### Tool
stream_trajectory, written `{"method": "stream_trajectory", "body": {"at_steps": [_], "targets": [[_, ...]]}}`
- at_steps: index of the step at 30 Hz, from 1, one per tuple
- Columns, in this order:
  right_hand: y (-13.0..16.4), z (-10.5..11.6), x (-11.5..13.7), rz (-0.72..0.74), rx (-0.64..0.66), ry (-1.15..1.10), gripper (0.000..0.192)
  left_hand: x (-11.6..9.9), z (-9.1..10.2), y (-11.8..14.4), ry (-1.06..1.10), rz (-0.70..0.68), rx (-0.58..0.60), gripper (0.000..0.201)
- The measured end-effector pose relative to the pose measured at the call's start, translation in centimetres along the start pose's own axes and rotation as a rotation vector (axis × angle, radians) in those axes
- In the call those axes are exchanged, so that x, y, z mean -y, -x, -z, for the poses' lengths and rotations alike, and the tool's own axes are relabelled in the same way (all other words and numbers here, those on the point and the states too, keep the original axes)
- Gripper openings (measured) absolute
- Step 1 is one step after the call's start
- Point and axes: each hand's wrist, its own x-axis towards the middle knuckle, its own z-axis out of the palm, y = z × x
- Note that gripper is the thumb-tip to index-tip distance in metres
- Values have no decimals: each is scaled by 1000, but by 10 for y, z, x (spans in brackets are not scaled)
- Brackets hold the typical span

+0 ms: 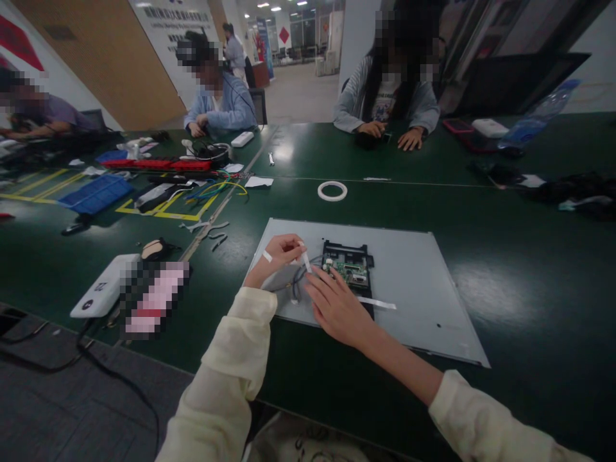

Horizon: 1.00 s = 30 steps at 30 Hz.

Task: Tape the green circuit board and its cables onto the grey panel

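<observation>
My left hand (280, 253) pinches a short strip of white tape (305, 258) between thumb and fingers, above the left part of a flat grey panel (409, 269). A small piece of white tape is stuck near my left wrist. My right hand (337, 305) has its fingers stretched out, with fingertips at the strip's lower end; its thumb is hidden. Beneath the hands, dark cables (295, 285) run to a green circuit board (353, 272) in a black frame (344, 249). Another white tape strip (380, 303) lies across the frame's lower edge onto the panel.
A tape roll (332, 190) lies beyond the panel. To the left are pliers (216, 228), a white power bank (106, 285), a blurred pink item (156, 298), a blue tray (96, 194) and coloured wires (224, 186). Several people sit around the green table (543, 269).
</observation>
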Motion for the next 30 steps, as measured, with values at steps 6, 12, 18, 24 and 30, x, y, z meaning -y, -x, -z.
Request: {"method": "stream_trajectory", "body": {"at_steps": [6,12,18,24,30], "targets": [[0,-1,-1,-16,12,-8,34,13,-2,-3,-167,13,36,24],[-3,1,-1,-42,60,-29,34,23,-2,-4,-321,-15,29,17],[-4,1,-1,-63,91,-45,36,30,0,-7,-478,-60,62,7],[-4,0,-2,-47,119,-42,35,22,1,-6,-693,-78,66,6],[-4,-2,-2,-19,95,-19,34,19,-8,-8,-882,-40,-20,11]]}}
